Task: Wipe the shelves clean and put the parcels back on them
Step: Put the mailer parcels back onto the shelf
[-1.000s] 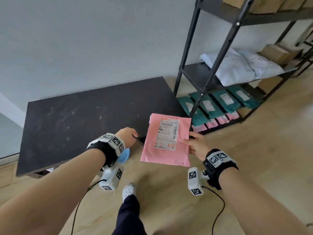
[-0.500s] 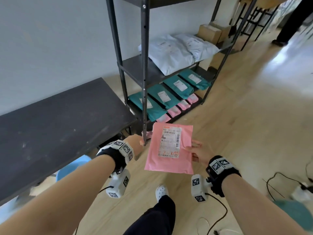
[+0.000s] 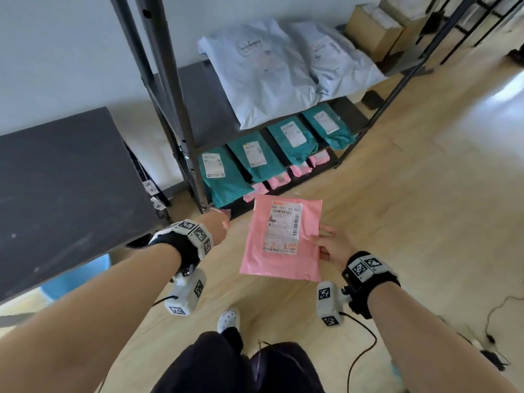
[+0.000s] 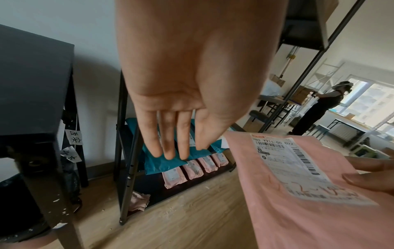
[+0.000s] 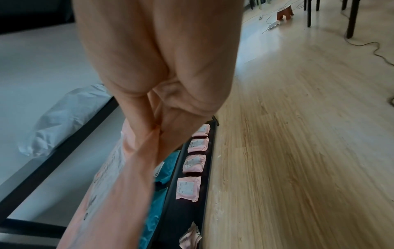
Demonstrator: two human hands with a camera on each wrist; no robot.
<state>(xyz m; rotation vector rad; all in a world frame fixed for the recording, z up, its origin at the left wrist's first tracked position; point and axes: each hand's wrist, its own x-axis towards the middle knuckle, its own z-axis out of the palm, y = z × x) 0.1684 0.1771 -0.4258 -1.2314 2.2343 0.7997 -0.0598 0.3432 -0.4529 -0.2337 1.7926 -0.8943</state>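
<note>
Pink parcel [image 3: 282, 239]: flat mailer, label side up, held above the floor in front of the shelving unit [image 3: 181, 129]; it touches no shelf.
Right hand [image 3: 331, 245]: pinches the parcel's right edge, thumb on the label side and fingers curled beneath.
Left hand [image 4: 181, 94]: flat and relaxed, fingers straight and together, holding nothing; it hangs just left of the parcel, apart from it.
Bottom shelf [image 4: 170, 193]: beyond both hands; carries a row of teal mailers [image 3: 255, 160] with small pink packets [image 5: 193, 165] along its front edge, and a pink cloth [image 4: 138, 201] at its left end.
Middle shelf [image 3: 204, 109]: above that, holding white bags [image 3: 263, 72]; its left part is bare.
Step in hand: judged to be the return of a parcel to the shelves.
Next move: probably a reach forward and down from the right hand toward a free patch of shelf, laying the parcel flat before the pinch is released; which shelf is meant cannot be told.
</note>
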